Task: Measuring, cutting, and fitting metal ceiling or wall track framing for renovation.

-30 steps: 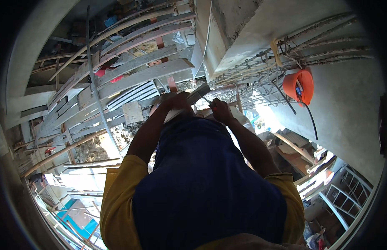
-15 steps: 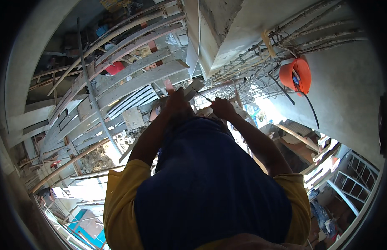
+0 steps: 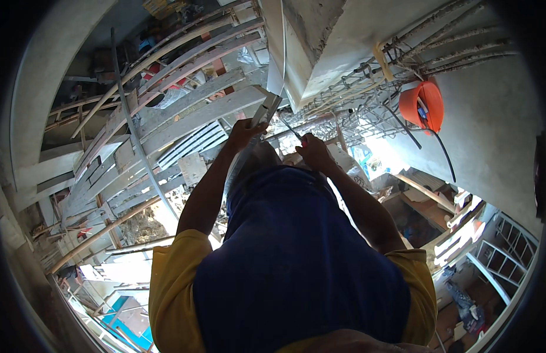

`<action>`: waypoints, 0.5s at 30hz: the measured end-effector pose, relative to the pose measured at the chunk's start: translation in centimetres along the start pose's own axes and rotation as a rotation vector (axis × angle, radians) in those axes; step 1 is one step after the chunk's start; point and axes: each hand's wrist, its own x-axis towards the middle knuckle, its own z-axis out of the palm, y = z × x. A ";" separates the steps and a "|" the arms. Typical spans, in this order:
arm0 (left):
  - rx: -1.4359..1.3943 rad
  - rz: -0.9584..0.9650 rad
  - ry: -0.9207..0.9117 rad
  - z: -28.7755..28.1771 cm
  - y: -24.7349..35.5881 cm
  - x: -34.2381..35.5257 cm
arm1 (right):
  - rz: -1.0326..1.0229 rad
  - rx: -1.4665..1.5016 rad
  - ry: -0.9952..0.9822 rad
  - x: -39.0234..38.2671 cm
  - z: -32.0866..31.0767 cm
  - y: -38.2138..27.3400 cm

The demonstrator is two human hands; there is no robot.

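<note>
In the head view my left hand [image 3: 245, 132] is closed on a long, pale grey strip [image 3: 268, 106] with a channel-like face, held at a slant and pointing up toward the wall corner. To its right, my right hand [image 3: 310, 150] grips a thin metal tool [image 3: 290, 129] with a red handle; its tip is near the strip, though whether they touch I cannot tell. My blue and yellow shirt covers the lower middle of the picture.
Wooden planks and poles [image 3: 199, 106] span the left side over rubble. At right, exposed rebar [image 3: 355, 88] runs along a concrete wall [image 3: 479, 135], where an orange bucket [image 3: 419, 105] holds tools. A white ladder-like frame [image 3: 499, 262] stands lower right.
My left hand and the grey strip have moved upward, the strip standing more steeply. The tool in my right hand has shifted slightly, staying beside it.
</note>
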 end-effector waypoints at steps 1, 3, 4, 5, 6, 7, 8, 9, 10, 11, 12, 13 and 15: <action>0.058 0.037 -0.002 0.5 0.1 0.1 | 0.010 -0.003 -0.012 0.1 -0.7 -1.0; 0.110 0.084 0.012 1.5 0.1 -0.1 | 0.006 -0.030 0.004 0.6 -0.6 -0.9; 0.112 0.085 0.006 1.9 0.5 -0.2 | 0.002 -0.056 0.017 0.7 -0.7 -1.0; 0.211 0.095 0.042 2.2 0.9 -0.4 | 0.006 -0.056 0.020 0.8 -0.9 -1.1; 0.309 0.105 0.078 2.6 1.3 -0.5 | 0.050 -0.079 -0.016 0.9 -1.2 -1.1; 0.309 0.105 0.079 2.7 1.4 -0.6 | 0.090 -0.103 -0.056 1.0 -1.4 -1.3; 0.370 0.148 0.103 2.9 1.4 -0.8 | 0.089 -0.103 -0.056 1.0 -1.2 -1.0; 0.430 0.191 0.127 3.1 1.5 -0.9 | 0.057 -0.138 -0.068 1.1 -0.9 -0.5; 0.430 0.192 0.127 3.3 1.5 -1.0 | 0.028 -0.172 -0.078 1.2 -0.5 0.2; 0.466 0.194 0.129 3.6 1.6 -1.0 | 0.029 -0.174 -0.075 1.5 0.0 1.2; 0.502 0.195 0.130 3.9 1.8 -1.0 | -0.001 -0.215 -0.093 1.7 0.6 2.1; 0.500 0.194 0.132 4.0 1.9 -1.1 | -0.035 -0.257 -0.116 1.8 0.5 1.5; 0.534 0.240 0.132 4.2 2.1 -1.4 | -0.013 -0.228 -0.113 1.2 0.1 0.6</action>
